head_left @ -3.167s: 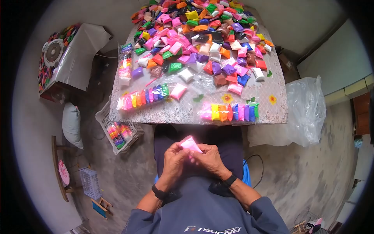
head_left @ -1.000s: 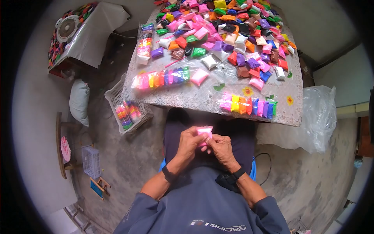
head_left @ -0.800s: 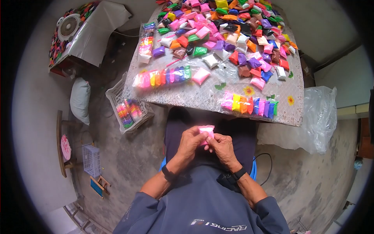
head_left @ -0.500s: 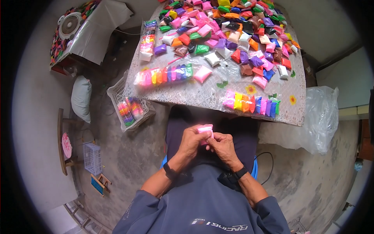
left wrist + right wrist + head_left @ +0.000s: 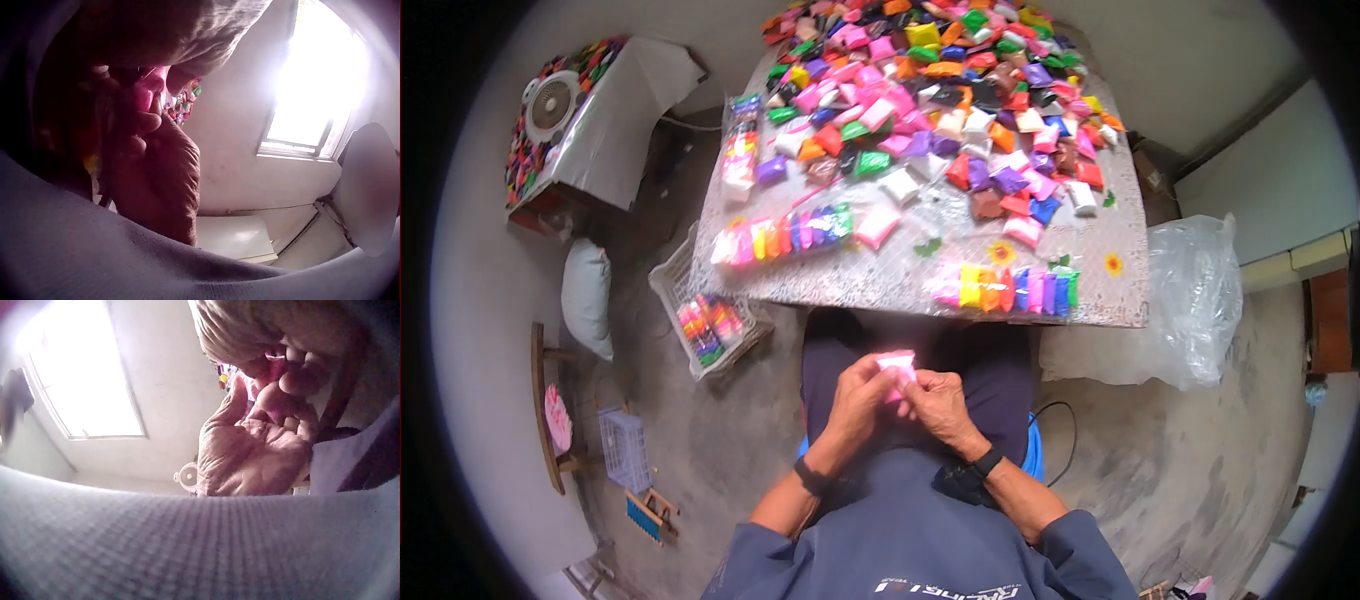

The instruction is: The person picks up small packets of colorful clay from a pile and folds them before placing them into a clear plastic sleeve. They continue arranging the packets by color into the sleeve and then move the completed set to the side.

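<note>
A small pink packet (image 5: 897, 368) is held between both hands above the lap, just in front of the table edge. My left hand (image 5: 857, 398) pinches its left side, thumb on top. My right hand (image 5: 938, 403) grips its lower right side with thumb and fingers. In the left wrist view the pink packet (image 5: 150, 87) shows between curled fingers of the two hands. The right wrist view shows pink film (image 5: 273, 369) among the fingertips, much of it hidden by them.
On the patterned table (image 5: 820, 288) lie a large heap of coloured packets and clear sleeves of packets in rows (image 5: 785, 237), (image 5: 1010, 290). A white basket (image 5: 745, 345) with filled sleeves stands at left, clear plastic (image 5: 1190, 300) at right.
The head view has shifted, so table and hands appear lower and further left than half a second ago. Both hands still hold the pink packet, whose upper part now shows more.
</note>
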Tool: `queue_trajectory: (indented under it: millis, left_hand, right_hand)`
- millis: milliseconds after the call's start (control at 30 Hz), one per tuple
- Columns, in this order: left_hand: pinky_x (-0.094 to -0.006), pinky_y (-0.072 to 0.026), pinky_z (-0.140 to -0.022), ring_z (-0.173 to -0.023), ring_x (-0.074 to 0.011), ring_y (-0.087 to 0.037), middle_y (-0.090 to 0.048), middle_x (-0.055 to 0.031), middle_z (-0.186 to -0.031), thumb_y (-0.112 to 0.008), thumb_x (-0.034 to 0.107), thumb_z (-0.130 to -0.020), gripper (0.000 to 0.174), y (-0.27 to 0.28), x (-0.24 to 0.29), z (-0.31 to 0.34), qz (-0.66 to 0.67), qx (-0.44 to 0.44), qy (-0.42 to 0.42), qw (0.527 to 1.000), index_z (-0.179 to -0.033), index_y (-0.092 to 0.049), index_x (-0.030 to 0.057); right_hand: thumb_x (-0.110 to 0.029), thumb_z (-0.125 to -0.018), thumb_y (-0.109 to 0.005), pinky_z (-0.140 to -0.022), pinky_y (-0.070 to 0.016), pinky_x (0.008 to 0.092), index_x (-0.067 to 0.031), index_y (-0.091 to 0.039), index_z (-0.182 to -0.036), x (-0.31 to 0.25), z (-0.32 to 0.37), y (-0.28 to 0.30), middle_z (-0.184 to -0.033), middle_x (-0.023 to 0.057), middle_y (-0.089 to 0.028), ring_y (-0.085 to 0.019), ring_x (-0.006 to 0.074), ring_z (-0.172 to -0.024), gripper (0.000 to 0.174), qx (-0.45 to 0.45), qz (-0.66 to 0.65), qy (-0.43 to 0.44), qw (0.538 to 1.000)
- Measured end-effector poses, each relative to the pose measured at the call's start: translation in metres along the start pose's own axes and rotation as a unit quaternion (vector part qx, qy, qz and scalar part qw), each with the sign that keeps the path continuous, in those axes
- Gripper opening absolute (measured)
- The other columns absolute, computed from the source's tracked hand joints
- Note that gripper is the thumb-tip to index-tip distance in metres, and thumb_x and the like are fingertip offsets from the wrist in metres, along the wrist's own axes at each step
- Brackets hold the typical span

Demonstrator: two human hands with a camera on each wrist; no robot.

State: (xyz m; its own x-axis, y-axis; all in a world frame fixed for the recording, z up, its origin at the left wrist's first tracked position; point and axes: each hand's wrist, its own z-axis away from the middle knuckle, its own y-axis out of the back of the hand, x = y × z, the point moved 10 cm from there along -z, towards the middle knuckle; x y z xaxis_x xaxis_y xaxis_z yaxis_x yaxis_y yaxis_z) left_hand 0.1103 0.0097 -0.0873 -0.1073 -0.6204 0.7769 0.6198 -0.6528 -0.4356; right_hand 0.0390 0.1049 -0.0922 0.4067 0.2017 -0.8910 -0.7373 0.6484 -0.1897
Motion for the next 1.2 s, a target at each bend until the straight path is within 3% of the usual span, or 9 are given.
queue_trajectory:
  millis: [233,300,333,433,467,567,700,967,1200]
  left_hand:
    - [-0.0162,-0.0448,-0.062,-0.076,-0.0054,-0.061,-0.069,-0.0046,-0.100,-0.070,0.011,-0.094,0.027,0.007,0.001,0.005,-0.006,0.023,-0.018,1.000,-0.116,-0.065,-0.0029]
    - [-0.0230,-0.0500,-0.074,-0.080,-0.0089,-0.063,-0.070,-0.0058,-0.095,-0.067,0.011,-0.096,0.017,-0.003,0.007,0.010,0.001,0.044,-0.012,0.999,-0.107,-0.065,-0.0016]
    - [-0.0236,-0.0502,-0.076,-0.082,-0.0088,-0.063,-0.070,-0.0053,-0.097,-0.066,0.010,-0.095,0.019,-0.002,0.006,0.008,0.002,0.042,-0.019,0.999,-0.110,-0.067,-0.0029]
    - [-0.0231,-0.0500,-0.078,-0.085,-0.0091,-0.063,-0.071,-0.0045,-0.099,-0.064,0.008,-0.095,0.022,-0.006,0.017,0.007,-0.015,0.046,-0.050,0.998,-0.113,-0.068,-0.0036]
    - [-0.0229,-0.0499,-0.080,-0.086,-0.0087,-0.063,-0.071,-0.0034,-0.100,-0.063,0.006,-0.095,0.022,-0.002,0.014,0.007,-0.027,0.046,-0.055,0.997,-0.114,-0.069,-0.0037]
    - [-0.0225,-0.0495,-0.079,-0.086,-0.0078,-0.062,-0.071,-0.0034,-0.101,-0.063,0.005,-0.096,0.020,-0.006,0.021,0.012,-0.045,0.063,-0.048,0.996,-0.112,-0.070,-0.0038]
    - [-0.0224,-0.0505,-0.079,-0.087,-0.0093,-0.064,-0.072,-0.0063,-0.103,-0.065,0.009,-0.097,0.022,-0.009,0.028,0.015,-0.093,0.054,-0.066,0.992,-0.114,-0.071,-0.0039]
    - [-0.0207,-0.0476,-0.072,-0.078,-0.0063,-0.061,-0.072,-0.0028,-0.097,-0.066,0.007,-0.095,0.019,0.001,0.017,-0.002,-0.111,0.047,-0.064,0.991,-0.110,-0.071,-0.0032]
    - [-0.0182,-0.0448,-0.066,-0.074,-0.0034,-0.058,-0.069,0.0000,-0.090,-0.070,0.008,-0.093,0.015,-0.003,0.017,-0.002,-0.126,0.051,-0.052,0.989,-0.104,-0.071,-0.0012]
  right_hand:
    - [-0.024,-0.097,-0.065,-0.049,-0.0433,0.0229,-0.0009,-0.072,-0.077,-0.013,0.002,0.003,-0.063,0.0031,-0.068,-0.056,0.0052,-0.052,0.032,0.030,0.045,0.036,0.998]
    - [-0.024,-0.097,-0.064,-0.050,-0.0439,0.0233,-0.0007,-0.073,-0.078,-0.013,0.002,0.005,-0.063,0.0039,-0.069,-0.056,0.0057,-0.052,0.032,0.047,0.030,0.026,0.998]
    - [-0.023,-0.098,-0.065,-0.054,-0.0438,0.0232,0.0003,-0.073,-0.081,-0.009,0.003,0.006,-0.063,0.0016,-0.066,-0.056,0.0050,-0.057,0.030,0.037,0.031,0.002,0.999]
    - [-0.023,-0.098,-0.066,-0.058,-0.0430,0.0233,0.0014,-0.071,-0.083,-0.022,0.000,0.010,-0.066,-0.0018,-0.062,-0.054,0.0038,-0.066,0.030,0.045,0.124,0.080,0.988]
    - [-0.023,-0.098,-0.068,-0.062,-0.0431,0.0238,0.0022,-0.071,-0.085,-0.022,0.002,0.013,-0.069,-0.0044,-0.058,-0.051,0.0032,-0.073,0.029,0.042,0.115,0.077,0.989]
    - [-0.024,-0.098,-0.068,-0.065,-0.0450,0.0240,0.0028,-0.071,-0.090,-0.023,-0.001,0.011,-0.073,-0.0047,-0.060,-0.052,0.0031,-0.074,0.028,0.020,0.085,0.115,0.990]
    - [-0.022,-0.098,-0.067,-0.067,-0.0464,0.0242,0.0037,-0.071,-0.097,-0.024,-0.001,0.009,-0.076,-0.0046,-0.063,-0.053,0.0038,-0.074,0.026,0.014,0.071,0.073,0.995]
    - [-0.015,-0.095,-0.064,-0.068,-0.0502,0.0282,-0.0006,-0.072,-0.111,-0.028,-0.005,0.009,-0.079,0.0036,-0.069,-0.057,0.0074,-0.074,0.024,0.030,0.119,0.120,0.985]
    - [-0.015,-0.097,-0.062,-0.072,-0.0505,0.0282,-0.0007,-0.073,-0.113,-0.027,-0.008,0.013,-0.089,0.0054,-0.072,-0.059,0.0084,-0.079,0.024,0.051,0.110,0.150,0.981]
